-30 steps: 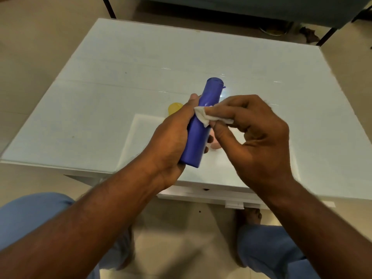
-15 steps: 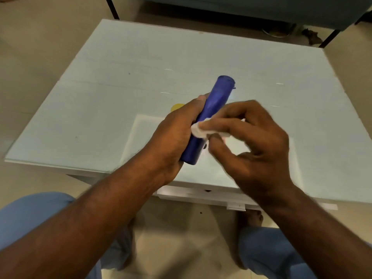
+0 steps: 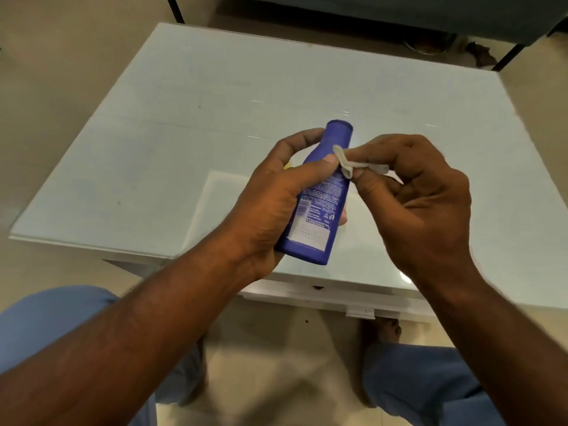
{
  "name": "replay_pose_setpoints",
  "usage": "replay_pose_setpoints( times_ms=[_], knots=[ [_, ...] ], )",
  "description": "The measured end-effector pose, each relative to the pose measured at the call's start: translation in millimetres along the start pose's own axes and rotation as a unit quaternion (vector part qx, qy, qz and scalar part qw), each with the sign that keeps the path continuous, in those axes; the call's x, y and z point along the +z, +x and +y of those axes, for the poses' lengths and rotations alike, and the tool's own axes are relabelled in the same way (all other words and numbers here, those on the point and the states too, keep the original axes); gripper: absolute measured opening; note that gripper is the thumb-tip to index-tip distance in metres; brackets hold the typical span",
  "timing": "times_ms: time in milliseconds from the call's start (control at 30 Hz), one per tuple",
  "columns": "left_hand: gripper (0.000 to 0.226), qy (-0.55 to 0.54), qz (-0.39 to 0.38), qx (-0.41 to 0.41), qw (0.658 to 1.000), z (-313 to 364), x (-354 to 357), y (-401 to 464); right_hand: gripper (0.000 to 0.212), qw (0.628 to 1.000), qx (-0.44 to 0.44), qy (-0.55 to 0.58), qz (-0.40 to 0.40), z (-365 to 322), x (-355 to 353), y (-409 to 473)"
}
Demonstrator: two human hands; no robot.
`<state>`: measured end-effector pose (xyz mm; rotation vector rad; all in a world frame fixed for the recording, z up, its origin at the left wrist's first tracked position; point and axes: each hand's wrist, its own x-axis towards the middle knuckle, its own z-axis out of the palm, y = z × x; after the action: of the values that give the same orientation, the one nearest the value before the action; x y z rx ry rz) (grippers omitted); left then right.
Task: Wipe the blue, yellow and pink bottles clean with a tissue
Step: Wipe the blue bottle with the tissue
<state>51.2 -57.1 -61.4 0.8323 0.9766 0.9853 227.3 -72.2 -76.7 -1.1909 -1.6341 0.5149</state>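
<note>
My left hand (image 3: 270, 204) grips the blue bottle (image 3: 319, 207) above the near part of the table, cap end pointing away from me and its printed back label facing up. My right hand (image 3: 418, 198) pinches a small white tissue (image 3: 347, 162) between thumb and fingers and holds it against the bottle's upper right side, just below the neck. A sliver of the yellow bottle (image 3: 287, 166) shows behind my left hand. The pink bottle is hidden behind my hands.
The white glass-topped table (image 3: 184, 124) fills the middle of the view, its near edge just below my hands. A dark sofa frame with black legs (image 3: 175, 9) stands beyond the far edge. My knees in blue trousers (image 3: 46, 318) are below the table.
My left hand has turned the blue bottle so its label now faces up. The tissue in my right hand has slid up from the bottle's middle toward its neck.
</note>
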Motion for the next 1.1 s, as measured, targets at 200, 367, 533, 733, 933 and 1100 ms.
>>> replay_pose_setpoints(
  times_ms=[200, 367, 533, 733, 933, 1100],
  knots=[
    [0.041, -0.07, 0.06, 0.002, 0.996, 2, -6, 3, 0.018, 0.997, -0.028, 0.03, -0.064, -4, 6, -8],
    [0.042, -0.153, 0.033, -0.031, 0.987, 7, -12, 3, 0.023, 0.99, -0.086, 0.001, -0.11, -10, 8, -13],
    [0.042, -0.151, 0.011, -0.037, 0.988, 3, -12, 4, 0.02, 0.984, -0.132, -0.041, -0.116, -10, 12, -18],
    [0.034, -0.043, -0.006, -0.017, 0.999, -3, -7, 3, 0.016, 0.989, -0.103, -0.108, -0.024, -4, 12, -11],
    [0.026, -0.008, -0.012, -0.017, 1.0, -9, 2, 1, 0.022, 0.991, -0.022, -0.118, 0.056, 8, -2, 1],
    [0.031, -0.021, 0.026, 0.002, 0.999, -8, 0, 3, 0.021, 0.997, -0.045, -0.067, 0.0, 2, 5, -5]
  ],
)
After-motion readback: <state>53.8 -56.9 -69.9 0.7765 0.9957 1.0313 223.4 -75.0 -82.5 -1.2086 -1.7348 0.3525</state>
